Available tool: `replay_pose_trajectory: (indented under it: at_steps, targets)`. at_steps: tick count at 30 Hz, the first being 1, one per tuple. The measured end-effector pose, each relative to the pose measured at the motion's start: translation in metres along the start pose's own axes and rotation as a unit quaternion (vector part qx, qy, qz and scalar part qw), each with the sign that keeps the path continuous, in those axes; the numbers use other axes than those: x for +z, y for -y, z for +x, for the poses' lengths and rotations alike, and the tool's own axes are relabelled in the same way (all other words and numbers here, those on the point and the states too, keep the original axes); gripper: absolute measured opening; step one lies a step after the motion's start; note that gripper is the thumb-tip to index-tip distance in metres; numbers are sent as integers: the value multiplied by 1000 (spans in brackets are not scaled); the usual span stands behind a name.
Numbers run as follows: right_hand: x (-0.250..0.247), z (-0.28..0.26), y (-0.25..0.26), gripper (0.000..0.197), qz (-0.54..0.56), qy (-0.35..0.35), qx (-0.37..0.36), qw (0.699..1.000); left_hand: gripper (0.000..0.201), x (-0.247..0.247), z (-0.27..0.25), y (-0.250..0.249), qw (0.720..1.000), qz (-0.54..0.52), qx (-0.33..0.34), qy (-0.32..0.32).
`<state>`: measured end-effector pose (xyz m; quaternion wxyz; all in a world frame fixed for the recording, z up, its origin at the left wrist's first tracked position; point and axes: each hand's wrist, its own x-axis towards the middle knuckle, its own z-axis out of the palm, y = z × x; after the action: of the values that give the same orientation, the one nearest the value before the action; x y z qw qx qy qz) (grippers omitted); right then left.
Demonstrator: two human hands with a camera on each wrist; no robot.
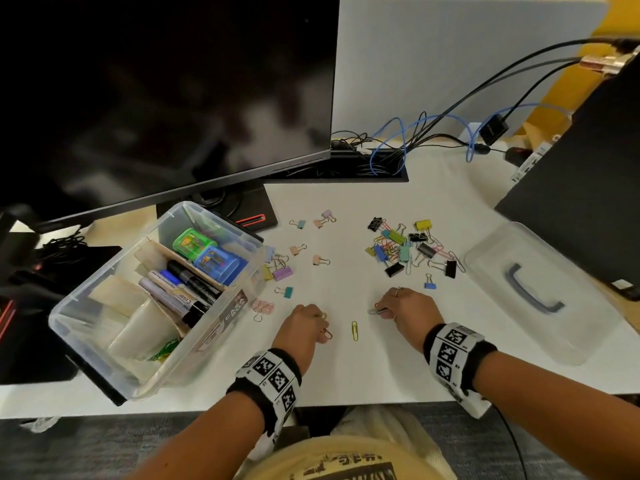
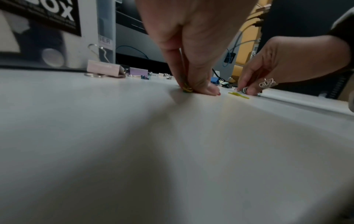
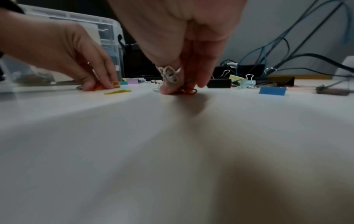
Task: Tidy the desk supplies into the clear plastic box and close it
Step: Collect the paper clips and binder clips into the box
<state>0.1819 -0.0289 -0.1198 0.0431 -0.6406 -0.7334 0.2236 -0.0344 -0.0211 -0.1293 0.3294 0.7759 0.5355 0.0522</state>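
Observation:
The clear plastic box (image 1: 221,327) stands open at the left of the white desk, holding markers, two small cases and paper. Its lid (image 1: 540,292) lies flat at the right. My left hand (image 1: 304,323) pinches paper clips (image 2: 186,89) against the desk near the front edge. My right hand (image 1: 407,306) pinches other paper clips (image 3: 186,91) a little to the right. One yellow paper clip (image 1: 354,330) lies loose between the hands. A heap of binder clips (image 1: 408,245) sits behind the right hand, and pastel binder clips (image 1: 284,271) are scattered beside the box.
A dark monitor (image 1: 166,98) on its stand rises behind the box. Cables (image 1: 398,143) run along the back of the desk before a grey partition. A black laptop-like slab (image 1: 581,188) leans at the far right.

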Motion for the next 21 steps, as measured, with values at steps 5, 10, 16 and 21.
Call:
replay_pose_trajectory:
  at_steps: [5, 10, 16, 21]
  targets:
    - [-5, 1, 8, 30, -4, 4, 37, 999, 20, -3, 2, -3, 998, -41, -42, -3]
    - [-5, 7, 20, 47, -99, 64, 42, 992, 23, -6, 12, -5, 1000, -2, -29, 3]
    - [11, 14, 24, 50, -203, 33, 8, 979, 37, -16, 17, -12, 998, -23, -48, 15]
    - [-4, 16, 25, 30, -78, 71, 65, 992, 29, -30, 22, -8, 982, -158, -106, -18]
